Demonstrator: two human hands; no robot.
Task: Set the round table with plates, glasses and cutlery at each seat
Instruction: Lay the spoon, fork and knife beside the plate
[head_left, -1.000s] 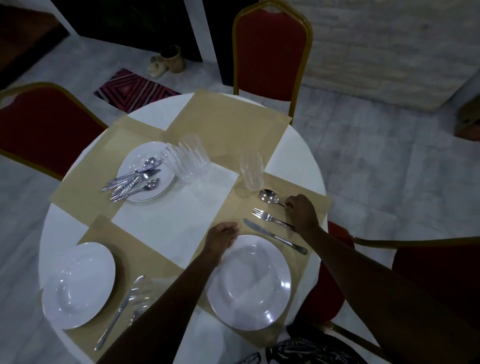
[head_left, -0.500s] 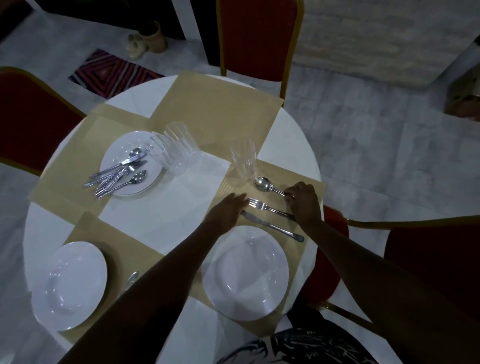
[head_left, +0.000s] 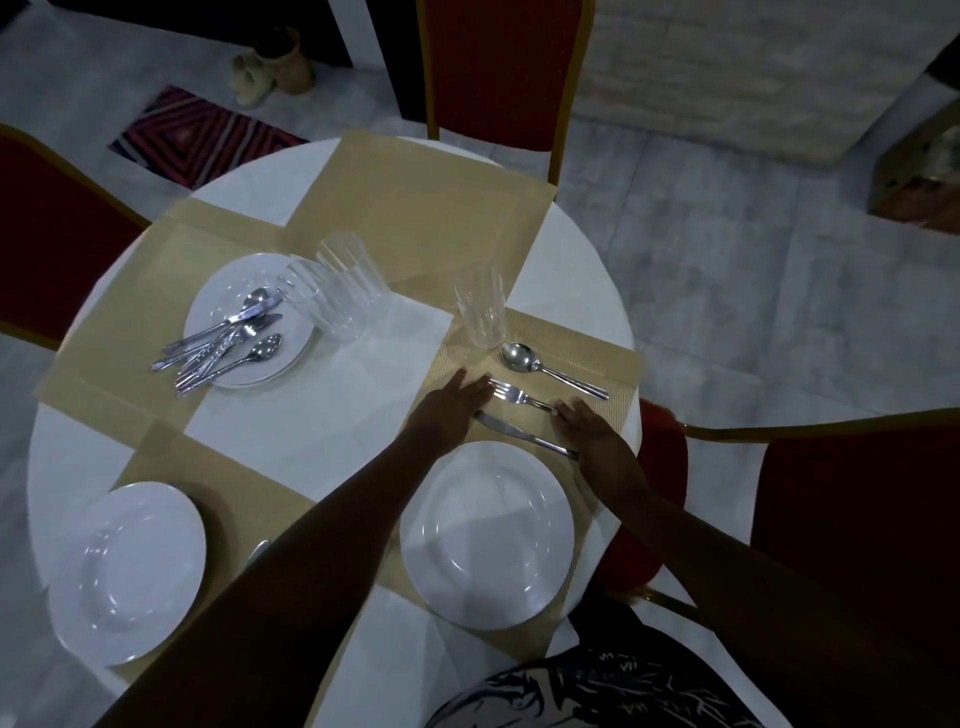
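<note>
Near plate (head_left: 488, 535): white, empty, set on a tan placemat (head_left: 587, 353) at the table's near right edge.
Second plate (head_left: 127, 571): white, empty, laid at the near left on its own mat.
Knife (head_left: 524, 434): laid just beyond the near plate, blade toward the table centre.
Fork (head_left: 517, 396): laid beyond the knife, roughly parallel — tines toward the left hand.
Spoon (head_left: 550, 370): laid farthest of the three, bowl toward the glass.
Left hand (head_left: 457, 402): flat on the mat, fingers extended and together, nothing held; fingertips just beside the fork tines.
Right hand (head_left: 592, 426): fingers extended, nothing gripped; fingertips at the fork handle's end, palm over the knife handle's end.
Glass (head_left: 480, 306): clear, upright, at the mat's far corner near the spoon.
Spare glasses (head_left: 337, 288): clear, clustered mid-table, count not discernible.
Far plate (head_left: 249, 322): white — a loose heap of cutlery (head_left: 223, 345) is carried on it.
Round table (head_left: 322, 421): white-topped.
Chairs (head_left: 501, 67): red, gold-framed, placed around the table.
</note>
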